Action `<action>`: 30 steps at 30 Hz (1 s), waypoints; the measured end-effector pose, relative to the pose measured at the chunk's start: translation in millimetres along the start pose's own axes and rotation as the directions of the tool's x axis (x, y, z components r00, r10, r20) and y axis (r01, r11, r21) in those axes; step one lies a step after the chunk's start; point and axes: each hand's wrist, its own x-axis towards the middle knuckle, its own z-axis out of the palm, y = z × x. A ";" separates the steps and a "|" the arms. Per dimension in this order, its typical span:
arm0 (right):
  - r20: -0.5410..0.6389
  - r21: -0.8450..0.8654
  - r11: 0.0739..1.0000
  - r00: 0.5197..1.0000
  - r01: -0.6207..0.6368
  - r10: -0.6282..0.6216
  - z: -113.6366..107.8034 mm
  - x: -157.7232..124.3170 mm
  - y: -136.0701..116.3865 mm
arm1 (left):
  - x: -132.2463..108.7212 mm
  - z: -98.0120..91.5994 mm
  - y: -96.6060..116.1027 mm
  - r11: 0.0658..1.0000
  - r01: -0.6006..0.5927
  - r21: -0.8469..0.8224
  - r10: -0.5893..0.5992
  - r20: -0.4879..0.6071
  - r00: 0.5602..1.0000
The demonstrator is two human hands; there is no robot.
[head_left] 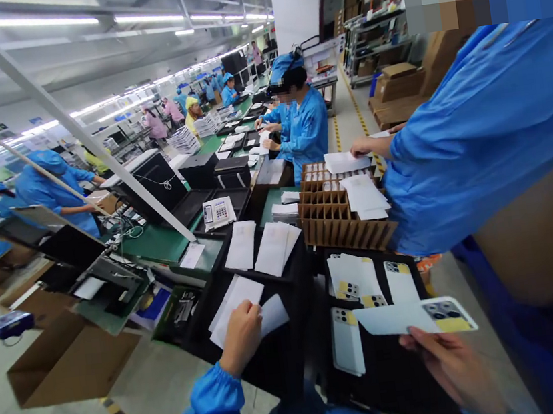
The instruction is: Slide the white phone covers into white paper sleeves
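My right hand (451, 360) pinches the edge of a white phone (396, 320), its camera block and yellow film facing up. It is held above the right black tray (392, 374), where more white phones (348, 349) lie, some overlapping. Over the left black tray (275, 361), my left hand (242, 335) has its fingers closed at the edge of a flat white sleeve (273, 316). Other white sleeves (232, 303) lie under and beside that hand. Farther back in the same tray are more white sleeves (274, 247).
A cardboard divider box (344, 225) stands behind the right tray, white sleeves on top. A co-worker's blue sleeve (478, 122) and hand (367, 147) reach over it from the right. A metal post (70, 131) slants at left. An open carton (68, 360) sits on the floor.
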 end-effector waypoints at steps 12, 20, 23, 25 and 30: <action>0.707 0.141 0.969 0.664 0.205 -0.244 106.1 -70.5 -98.5 | -44.8 -20.1 75.6 0.074 0.222 -0.972 -0.099 0.214 0.972; 0.924 -0.146 0.960 0.381 0.239 0.046 129.6 -73.6 -78.1 | -55.7 -23.7 82.6 -0.019 0.336 -0.942 0.235 0.322 0.917; 0.905 -0.144 0.972 0.423 0.187 0.053 123.5 -70.3 -77.1 | -52.5 -29.7 82.8 0.000 0.321 -0.947 0.219 0.313 0.924; 0.814 -0.066 0.987 0.580 0.146 -0.031 116.9 -69.0 -85.3 | -50.0 -34.3 84.7 0.023 0.287 -0.958 0.152 0.287 0.946; 0.497 0.195 0.944 0.803 0.267 -0.330 116.5 -71.5 -126.7 | -46.9 -44.0 92.5 0.063 0.224 -0.973 0.053 0.227 0.972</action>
